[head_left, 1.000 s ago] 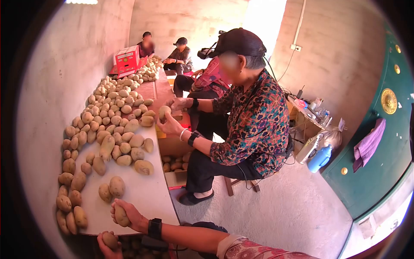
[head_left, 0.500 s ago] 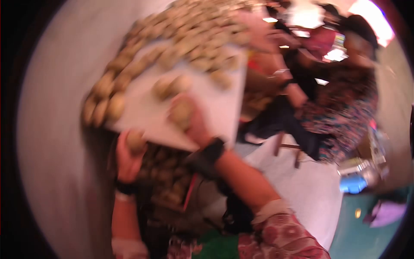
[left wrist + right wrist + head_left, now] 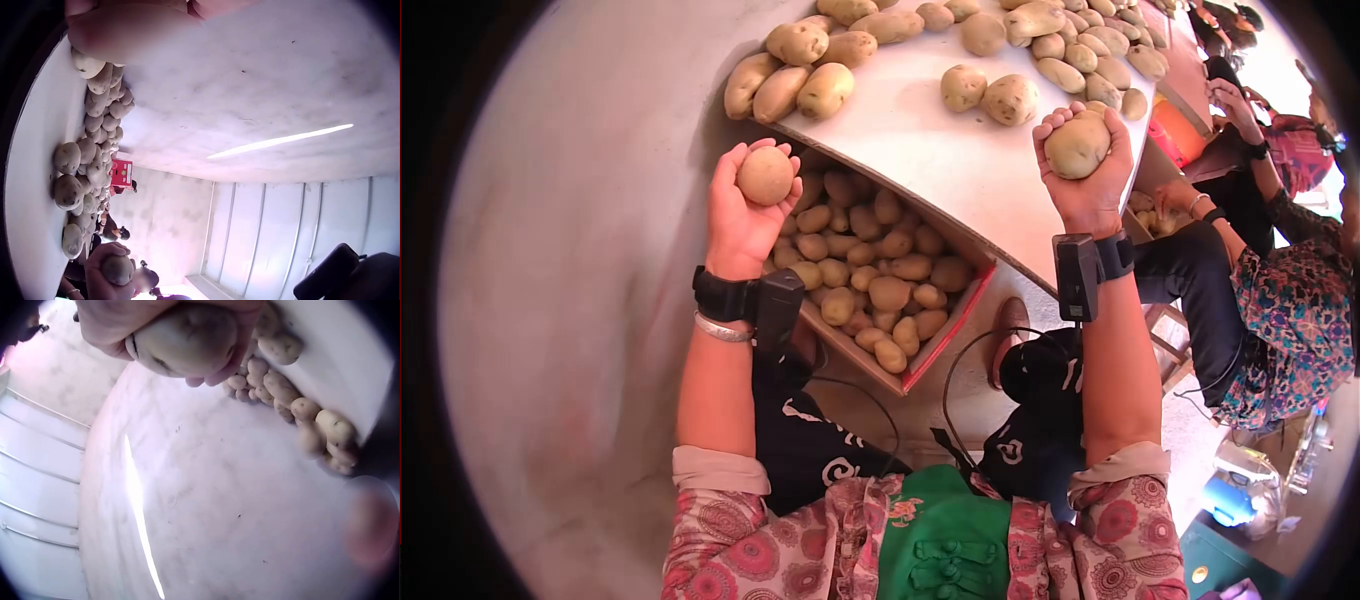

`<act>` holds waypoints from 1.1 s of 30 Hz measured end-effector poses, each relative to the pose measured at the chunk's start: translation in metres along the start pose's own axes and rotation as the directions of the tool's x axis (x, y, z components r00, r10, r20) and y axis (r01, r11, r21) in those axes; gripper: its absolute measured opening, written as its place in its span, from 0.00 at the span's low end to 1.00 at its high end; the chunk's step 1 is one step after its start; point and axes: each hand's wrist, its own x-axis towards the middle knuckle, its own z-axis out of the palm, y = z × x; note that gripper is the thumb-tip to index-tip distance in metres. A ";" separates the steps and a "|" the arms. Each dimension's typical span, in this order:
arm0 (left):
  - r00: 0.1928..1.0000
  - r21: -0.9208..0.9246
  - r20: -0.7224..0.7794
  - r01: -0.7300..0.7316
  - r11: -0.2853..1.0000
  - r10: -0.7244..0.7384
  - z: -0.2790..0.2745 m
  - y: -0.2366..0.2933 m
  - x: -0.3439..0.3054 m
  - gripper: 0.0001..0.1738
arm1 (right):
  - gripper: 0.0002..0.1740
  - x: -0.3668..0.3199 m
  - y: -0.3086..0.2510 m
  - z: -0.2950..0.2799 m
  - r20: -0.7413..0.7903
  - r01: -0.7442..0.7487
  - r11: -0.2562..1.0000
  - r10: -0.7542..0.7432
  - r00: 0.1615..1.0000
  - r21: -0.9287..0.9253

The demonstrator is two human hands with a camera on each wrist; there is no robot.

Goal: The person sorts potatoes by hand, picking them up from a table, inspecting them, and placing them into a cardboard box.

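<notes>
My left hand holds a small round potato in its palm, fingers curled around it, left of the table corner. In my right hand a larger pale potato is gripped above the white table; the right wrist view shows this potato close up with dark marks on its skin. Two loose potatoes lie on the tabletop just left of the right hand. Below the table edge, between my arms, a cardboard box holds many potatoes.
More potatoes are heaped along the table's far and left sides. A pale wall runs close on my left. Another person in a patterned shirt sits at the right by the table. A cable hangs near my knees.
The head view has turned down and left, bringing both forearms and the box into sight. Both hands still hold potatoes and now stand raised and apart, palms up.
</notes>
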 end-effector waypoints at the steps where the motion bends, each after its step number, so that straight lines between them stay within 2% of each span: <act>1: 1.000 -0.001 0.017 -0.001 1.000 0.001 -0.002 0.000 -0.001 0.18 | 0.18 0.000 0.003 0.001 0.006 0.001 1.000 -0.001 1.000 -0.022; 3: 1.000 0.014 0.020 0.016 1.000 -0.016 -0.007 -0.002 -0.004 0.18 | 0.18 -0.004 0.006 -0.001 -0.011 0.005 0.998 -0.006 1.000 -0.057; 5: 1.000 0.037 0.023 0.016 0.999 -0.016 -0.006 -0.001 -0.005 0.18 | 0.19 -0.002 0.008 -0.002 0.086 -0.039 0.997 0.045 0.995 -0.074; 7: 1.000 0.072 -0.011 0.009 0.997 -0.008 -0.003 0.000 -0.011 0.18 | 0.18 -0.002 0.013 0.002 0.052 -0.012 0.995 0.018 0.999 -0.104; 9: 1.000 0.240 0.003 0.018 0.971 -0.020 -0.010 -0.006 -0.012 0.18 | 0.18 -0.002 0.016 0.002 0.011 0.012 0.995 -0.011 1.000 -0.100; 10: 1.000 0.238 0.005 0.021 0.971 -0.023 -0.012 -0.012 -0.011 0.18 | 0.18 -0.001 0.016 0.002 0.003 0.010 0.995 -0.009 1.000 -0.099; 12: 0.932 0.333 0.289 0.118 0.936 -0.220 -0.016 -0.019 -0.011 0.20 | 0.18 -0.002 0.017 0.003 -0.004 0.018 0.996 -0.018 1.000 -0.089; 16: 0.935 0.295 0.228 0.198 0.935 -0.270 0.011 -0.031 -0.027 0.21 | 0.18 0.002 0.020 0.003 0.006 0.004 0.997 -0.003 1.000 -0.082; 19: 0.933 0.401 0.270 0.117 0.908 -0.240 0.003 -0.025 -0.019 0.20 | 0.18 0.000 0.021 0.002 0.035 -0.003 0.996 0.006 0.999 -0.086; 21: 0.953 0.276 0.261 0.079 0.958 -0.154 -0.005 -0.017 -0.011 0.19 | 0.18 -0.001 0.021 0.003 0.031 -0.007 0.996 0.010 0.999 -0.091; 23: 0.974 0.253 0.209 0.035 0.967 -0.090 -0.013 -0.006 -0.003 0.18 | 0.18 -0.002 0.020 0.000 0.085 -0.021 0.994 0.030 0.996 -0.106; 25: 0.995 0.052 0.093 -0.040 0.998 0.035 -0.021 0.010 0.004 0.13 | 0.19 -0.007 0.019 0.004 0.089 -0.050 0.994 0.059 0.994 -0.095; 26: 0.998 0.016 0.011 -0.056 0.998 0.056 -0.023 0.018 0.008 0.11 | 0.20 -0.009 0.019 0.005 0.119 -0.171 0.982 0.179 0.977 -0.078; 27: 0.998 0.015 0.008 -0.066 0.998 0.066 -0.026 0.024 0.011 0.11 | 0.21 -0.011 0.020 0.008 0.153 -0.290 0.955 0.297 0.942 -0.067; 28: 0.994 0.008 -0.050 -0.096 0.995 0.096 -0.029 0.029 0.014 0.10 | 0.23 -0.013 0.026 0.009 0.224 -0.372 0.916 0.398 0.889 -0.150; 30: 0.981 -0.012 -0.142 -0.133 0.991 0.130 -0.032 0.035 0.016 0.09 | 0.27 -0.027 0.041 0.011 0.233 -0.437 0.786 0.569 0.789 -0.438; 32: 0.983 -0.023 -0.136 -0.132 0.991 0.127 -0.032 0.036 0.018 0.09 | 0.25 -0.050 0.068 0.013 0.159 -0.569 0.606 0.749 0.643 -0.556; 33: 0.983 -0.027 -0.133 -0.131 0.991 0.126 -0.031 0.040 0.018 0.10 | 0.24 -0.065 0.079 0.014 0.142 -0.547 0.537 0.785 0.603 -0.643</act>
